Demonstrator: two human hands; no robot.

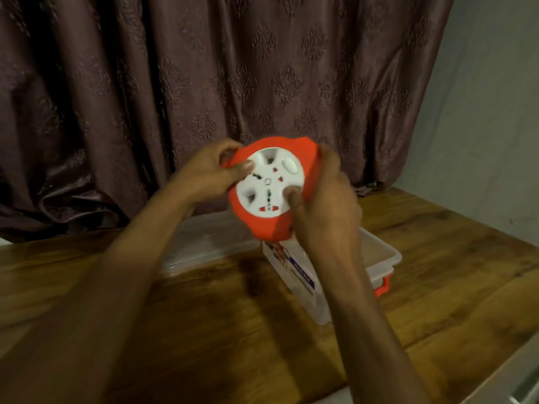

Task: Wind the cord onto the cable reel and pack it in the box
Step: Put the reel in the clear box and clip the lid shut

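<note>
Both hands held the cable reel (269, 188) up in the air above the wooden table (437, 258), its face turned toward the camera. The reel had an orange casing and a round white centre plate with socket holes, small red and dark markings, and an oval white button near its upper right. The left hand (208, 173) gripped the reel's left edge, the fingers curled over the orange rim and the thumb pressed onto the white plate. The right hand (326, 211) clasped the right and lower side of the casing, with the thumb tip resting on the white plate near its lower right. No loose cord could be made out, and the picture was blurred around the hands, so whether any cord lay between the fingers could not be told. Below and behind the reel, the clear plastic box (382, 255) stood open on the table, with an orange latch (383, 285) at its right end and a printed label (302, 275) along its near side. Its transparent lid (204, 243) lay on the table just left of the box. A patterned brown curtain (233, 83) hung behind the table.
</note>
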